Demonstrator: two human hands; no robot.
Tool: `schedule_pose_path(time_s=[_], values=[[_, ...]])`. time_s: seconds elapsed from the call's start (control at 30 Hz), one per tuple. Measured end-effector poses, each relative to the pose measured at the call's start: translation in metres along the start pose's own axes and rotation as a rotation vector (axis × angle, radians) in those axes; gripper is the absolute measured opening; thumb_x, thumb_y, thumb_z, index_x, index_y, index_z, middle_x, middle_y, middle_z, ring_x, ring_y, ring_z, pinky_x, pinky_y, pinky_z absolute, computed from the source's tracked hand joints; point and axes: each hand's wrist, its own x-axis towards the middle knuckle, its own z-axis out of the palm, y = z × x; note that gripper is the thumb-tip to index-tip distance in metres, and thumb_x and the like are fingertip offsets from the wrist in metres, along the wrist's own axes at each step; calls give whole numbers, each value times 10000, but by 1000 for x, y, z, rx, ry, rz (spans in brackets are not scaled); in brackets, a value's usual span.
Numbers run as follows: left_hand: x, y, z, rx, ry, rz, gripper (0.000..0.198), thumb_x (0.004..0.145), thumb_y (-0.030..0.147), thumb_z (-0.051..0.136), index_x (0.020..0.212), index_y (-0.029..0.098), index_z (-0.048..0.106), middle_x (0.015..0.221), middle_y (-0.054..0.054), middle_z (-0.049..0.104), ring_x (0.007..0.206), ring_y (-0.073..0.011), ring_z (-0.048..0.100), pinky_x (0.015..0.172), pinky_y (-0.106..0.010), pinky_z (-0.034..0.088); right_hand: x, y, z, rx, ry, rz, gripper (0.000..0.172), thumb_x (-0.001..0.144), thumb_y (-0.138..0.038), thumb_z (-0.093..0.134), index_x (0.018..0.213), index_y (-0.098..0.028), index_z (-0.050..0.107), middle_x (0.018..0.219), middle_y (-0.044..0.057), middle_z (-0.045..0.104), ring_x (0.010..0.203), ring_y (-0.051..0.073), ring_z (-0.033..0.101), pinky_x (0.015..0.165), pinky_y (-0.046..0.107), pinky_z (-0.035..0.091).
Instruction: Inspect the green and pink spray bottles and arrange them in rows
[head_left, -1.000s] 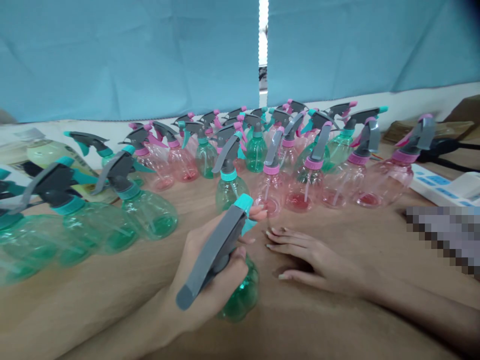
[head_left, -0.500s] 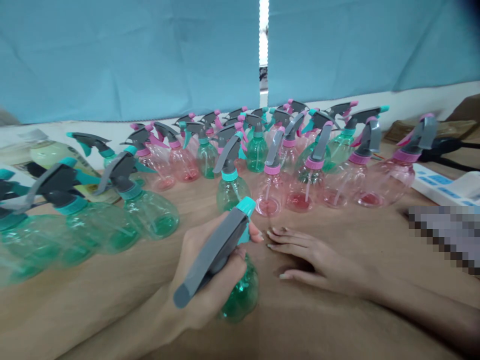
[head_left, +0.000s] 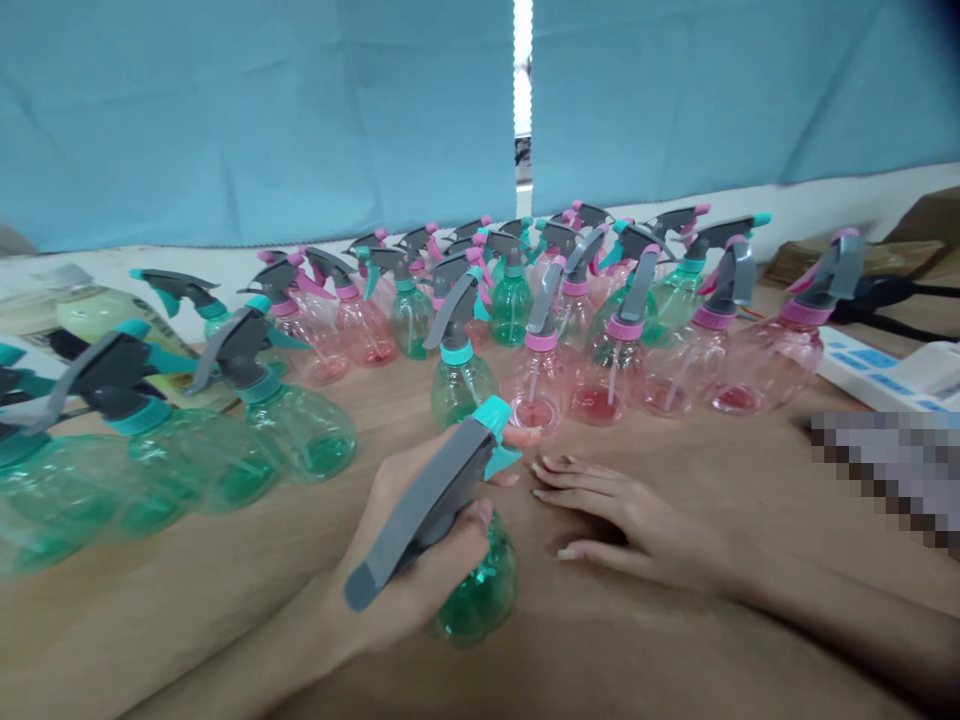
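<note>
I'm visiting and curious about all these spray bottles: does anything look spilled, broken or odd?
One oddity: a blocky, pixelated patch at the picture's right edge, hiding whatever lies beneath. Otherwise nothing stands out; the green spray bottle gripped in the left hand shows no damage, and no spill shows.

From where I stand, this looks like an indoor workroom, though whether it's in a workshop or somebody's home I can't tell. The wood-coloured desk (head_left: 750, 470) carries a crowd of matching spray bottles (head_left: 300, 430), green and pink, more like stock than household clutter. A white power strip (head_left: 870, 365) lies at the right, near some brown packaging (head_left: 847, 262). Plain blue curtains (head_left: 225, 110) hang behind, above a white wall (head_left: 847, 205), with a bright slit (head_left: 523, 80) showing between them.
</note>
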Motion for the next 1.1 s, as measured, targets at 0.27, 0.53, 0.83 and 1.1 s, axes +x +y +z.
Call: schedule_pose_path(time_s=[0.27,0.53,0.83,1.1], values=[[-7,-12,1,52,49,-22,430,804,278,516,1217,242,629,809,-34,746,660,-193,693,678,-322,598,1,-4,-2,-1,-3,4,572,929,-432,562,1453,-281,387,1530,38,357,1418,237,301,1167,473,264],[1,3,1,-41,9,7,439,739,159,510,1145,236,659,945,-32,738,833,-208,699,812,-344,567,1,-3,-3,-37,-28,18,574,936,-456,541,1455,-264,387,1537,40,342,1423,230,288,1166,455,273],[-1,7,1,-91,24,-37,441,699,127,508,1108,205,655,1033,-42,719,711,-158,654,729,-296,563,0,-4,-3,21,-2,18,587,918,-435,577,1454,-294,385,1527,37,364,1414,240,310,1163,468,266],[1,11,0,-93,10,-87,463,682,139,511,1114,216,656,912,-22,711,502,-118,520,512,-257,479,0,-4,-2,32,14,16,584,915,-430,584,1451,-300,390,1521,36,377,1411,241,316,1160,464,271]])
